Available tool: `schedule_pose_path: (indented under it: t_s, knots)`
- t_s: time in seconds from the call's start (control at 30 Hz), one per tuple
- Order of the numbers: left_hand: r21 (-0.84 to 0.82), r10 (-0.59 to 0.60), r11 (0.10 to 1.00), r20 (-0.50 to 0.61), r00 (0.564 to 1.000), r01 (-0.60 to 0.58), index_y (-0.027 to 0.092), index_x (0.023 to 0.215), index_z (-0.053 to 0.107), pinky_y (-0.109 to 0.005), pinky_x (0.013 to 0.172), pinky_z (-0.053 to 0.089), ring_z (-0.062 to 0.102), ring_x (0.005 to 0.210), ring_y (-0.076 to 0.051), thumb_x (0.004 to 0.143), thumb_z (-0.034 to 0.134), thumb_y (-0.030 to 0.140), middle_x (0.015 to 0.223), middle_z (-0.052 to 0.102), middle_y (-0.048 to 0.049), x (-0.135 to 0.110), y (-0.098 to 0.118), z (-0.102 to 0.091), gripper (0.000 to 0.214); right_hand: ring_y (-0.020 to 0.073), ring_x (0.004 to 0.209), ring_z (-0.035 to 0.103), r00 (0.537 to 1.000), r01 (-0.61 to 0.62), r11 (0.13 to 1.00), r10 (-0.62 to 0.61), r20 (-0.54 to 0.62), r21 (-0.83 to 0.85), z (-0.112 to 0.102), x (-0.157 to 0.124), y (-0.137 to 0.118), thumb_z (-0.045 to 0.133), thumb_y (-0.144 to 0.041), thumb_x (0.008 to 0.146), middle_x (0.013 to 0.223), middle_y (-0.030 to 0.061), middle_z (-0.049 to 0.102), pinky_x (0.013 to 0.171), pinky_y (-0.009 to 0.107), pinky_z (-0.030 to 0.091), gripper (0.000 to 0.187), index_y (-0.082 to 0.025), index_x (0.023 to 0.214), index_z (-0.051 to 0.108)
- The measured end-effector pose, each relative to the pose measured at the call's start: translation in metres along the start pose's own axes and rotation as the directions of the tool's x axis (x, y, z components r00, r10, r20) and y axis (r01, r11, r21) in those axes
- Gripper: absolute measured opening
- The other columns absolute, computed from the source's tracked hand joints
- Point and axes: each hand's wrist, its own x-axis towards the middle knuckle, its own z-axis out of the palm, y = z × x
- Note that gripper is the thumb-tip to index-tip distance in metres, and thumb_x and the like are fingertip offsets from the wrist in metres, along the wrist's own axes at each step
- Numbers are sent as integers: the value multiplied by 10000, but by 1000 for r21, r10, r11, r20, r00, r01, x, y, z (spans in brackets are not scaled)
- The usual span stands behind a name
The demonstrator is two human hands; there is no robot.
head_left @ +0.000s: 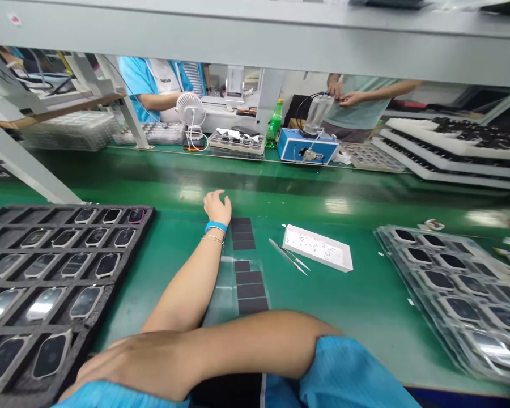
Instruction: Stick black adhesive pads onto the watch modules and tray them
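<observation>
My left hand (218,205) rests on the green bench at the end of my stretched-out arm, a blue band and thin bracelets at its wrist. Its thumb stands apart from the loosely bent fingers, and no object shows in it. Crossing over that arm, my right hand (131,362) lies on it near the elbow, with its fingers partly hidden. Beside the left wrist are dark rectangular pieces (250,290) on clear film. To their right lie metal tweezers (288,256) and a shallow white box (345,258) holding many tiny parts.
A dark foam tray (147,226) of watch-like devices sits at left. Stacked clear trays (425,323) with similar devices stand at right. Beyond the bench are a white fan (191,109), a green bottle (275,123), a blue machine (308,148) and two people working.
</observation>
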Motion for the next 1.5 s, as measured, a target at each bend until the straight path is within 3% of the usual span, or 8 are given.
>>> schedule_pose_path:
  t_s: [0.07, 0.27, 0.4, 0.67, 0.87, 1.27, 1.37, 1.5]
  knots:
    - [-24, 5, 1000, 5, 1000, -5, 213, 1045, 638, -436, 1046, 395, 499, 1185, -286, 833, 590, 165, 1156, 589, -115, 0, -1, 2, 223, 118, 1133, 634, 991, 100, 985, -112, 79, 144, 12, 0, 13, 765, -98, 708, 1070, -24, 707, 957, 95, 477, 250, -217, 724, 546]
    - [-55, -14, 998, 26, 1000, 16, 214, 1023, 637, -422, 1045, 394, 501, 1174, -277, 826, 593, 148, 1139, 598, -106, 0, -6, 2, 212, 188, 1245, 568, 989, -31, 929, -25, 145, 368, 23, -5, 18, 818, -183, 659, 1150, 1, 673, 1052, 176, 448, 335, -232, 737, 496]
    - [-60, -33, 998, 31, 999, 35, 208, 1012, 636, -413, 1045, 398, 511, 1160, -272, 824, 590, 137, 1122, 610, -106, 0, -7, 0, 207, 167, 1181, 612, 998, -52, 908, 61, -6, 416, 41, -3, 17, 767, -124, 682, 1033, -19, 705, 1037, 187, 473, 310, -235, 712, 480]
    - [-55, -20, 998, 43, 999, 23, 208, 999, 635, -395, 1029, 413, 534, 1142, -255, 825, 573, 140, 1103, 634, -103, -1, -7, -1, 196, 160, 1216, 572, 982, 77, 993, -90, 168, 85, 4, -9, -4, 803, -226, 657, 1090, 15, 678, 1088, 137, 388, 347, -231, 635, 456]
    - [-54, -5, 998, 52, 999, 8, 223, 988, 634, -400, 1025, 415, 542, 1141, -251, 821, 567, 153, 1096, 644, -88, 0, -10, 0, 192, 186, 1159, 606, 971, 201, 977, -190, 147, -65, 0, -10, -8, 765, -249, 712, 1050, 55, 691, 1051, 176, 444, 283, -224, 605, 504]
    - [-43, 3, 999, 69, 998, 0, 222, 967, 640, -403, 1027, 418, 552, 1125, -251, 810, 565, 159, 1079, 646, -86, 1, -10, 2, 185, 112, 1005, 650, 994, 53, 997, -57, 88, 52, -10, -4, -10, 801, -194, 661, 871, -44, 711, 868, 75, 489, 329, -231, 524, 505]
    - [-36, 1, 999, 69, 998, 2, 222, 958, 644, -402, 1021, 425, 553, 1125, -253, 813, 565, 159, 1079, 647, -87, 1, -10, 2, 177, 141, 963, 665, 992, 124, 987, -126, 12, 98, -9, -6, -10, 798, -177, 635, 846, -25, 703, 828, 110, 520, 337, -222, 507, 489]
    - [-34, 3, 999, 73, 997, -1, 222, 948, 649, -400, 1015, 432, 555, 1125, -253, 814, 566, 156, 1075, 648, -90, 1, -10, 2, 172, 147, 913, 674, 980, 16, 996, -33, 195, 88, 1, -7, -5, 720, -110, 675, 888, 6, 711, 770, 139, 532, 224, -202, 615, 525]
